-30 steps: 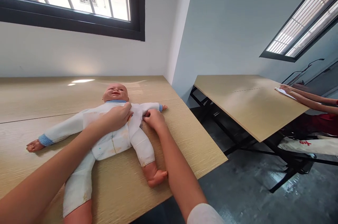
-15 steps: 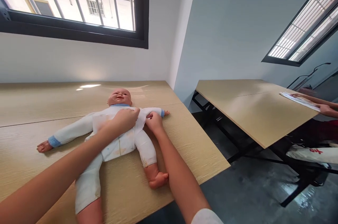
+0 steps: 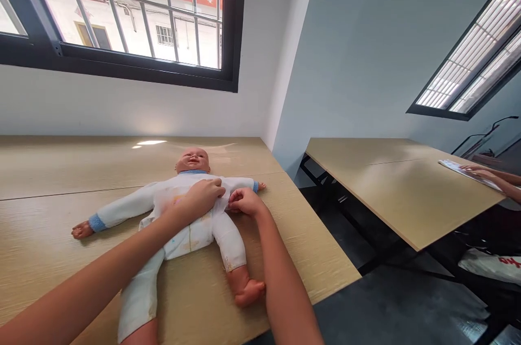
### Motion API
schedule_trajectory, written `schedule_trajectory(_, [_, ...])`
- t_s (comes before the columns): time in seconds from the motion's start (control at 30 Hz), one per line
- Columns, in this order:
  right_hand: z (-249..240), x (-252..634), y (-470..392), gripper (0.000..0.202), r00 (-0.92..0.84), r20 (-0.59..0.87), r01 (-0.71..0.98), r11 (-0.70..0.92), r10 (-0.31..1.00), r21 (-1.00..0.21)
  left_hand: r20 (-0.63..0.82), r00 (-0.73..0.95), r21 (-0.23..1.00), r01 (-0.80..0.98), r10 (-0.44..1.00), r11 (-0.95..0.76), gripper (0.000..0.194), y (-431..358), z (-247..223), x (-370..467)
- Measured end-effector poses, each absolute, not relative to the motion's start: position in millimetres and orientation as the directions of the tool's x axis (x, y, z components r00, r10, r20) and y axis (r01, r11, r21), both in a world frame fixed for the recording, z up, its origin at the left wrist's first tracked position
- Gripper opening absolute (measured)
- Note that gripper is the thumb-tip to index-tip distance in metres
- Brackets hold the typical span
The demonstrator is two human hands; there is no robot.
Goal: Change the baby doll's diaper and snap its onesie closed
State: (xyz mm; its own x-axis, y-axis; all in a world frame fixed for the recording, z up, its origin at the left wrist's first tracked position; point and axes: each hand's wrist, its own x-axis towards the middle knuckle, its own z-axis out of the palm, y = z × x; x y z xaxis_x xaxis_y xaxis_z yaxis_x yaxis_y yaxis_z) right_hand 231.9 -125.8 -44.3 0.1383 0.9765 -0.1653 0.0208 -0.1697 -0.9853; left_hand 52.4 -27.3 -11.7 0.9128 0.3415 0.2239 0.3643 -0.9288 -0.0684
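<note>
just both hands (image 3: 226, 198) on doll (image 3: 191, 220), mid-table (image 3: 61, 171)

wooden table (image 3: 61, 160), doll (image 3: 185, 215) lying on it

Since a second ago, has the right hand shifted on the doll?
Cannot tell: the right hand stays at the doll's chest; the camera tilted.

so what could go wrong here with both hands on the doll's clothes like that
The doll lies close to the table edge, one bare foot nearest it; a sideways tug might slide it toward the drop. The left hand and right hand both pinch the white suit at the chest, so a hard pull could strain or tear the cloth. The right forearm rests beside that foot and may nudge the leg.
</note>
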Motion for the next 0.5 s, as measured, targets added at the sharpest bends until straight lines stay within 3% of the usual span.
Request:
schedule_trajectory(0.23, [-39, 236, -131, 0.042, 0.082, -0.158, -0.058, -0.154, 0.984, -0.986, 0.201, 0.94, 0.072, 0.268, 0.277, -0.961, 0.042, -27, -4, 48])
schedule_trajectory(0.37, [-38, 237, -134, 0.047, 0.076, -0.131, -0.091, -0.124, 0.988, -0.988, 0.153, 0.956, 0.212, 0.215, 0.25, -0.953, 0.037, -29, 3, 48])
schedule_trajectory(0.5, [-41, 239, -133, 0.049, 0.057, -0.144, -0.144, -0.135, 0.988, -0.98, 0.098, 0.941, 0.189, 0.303, 0.325, -0.934, 0.034, -33, 2, 49])
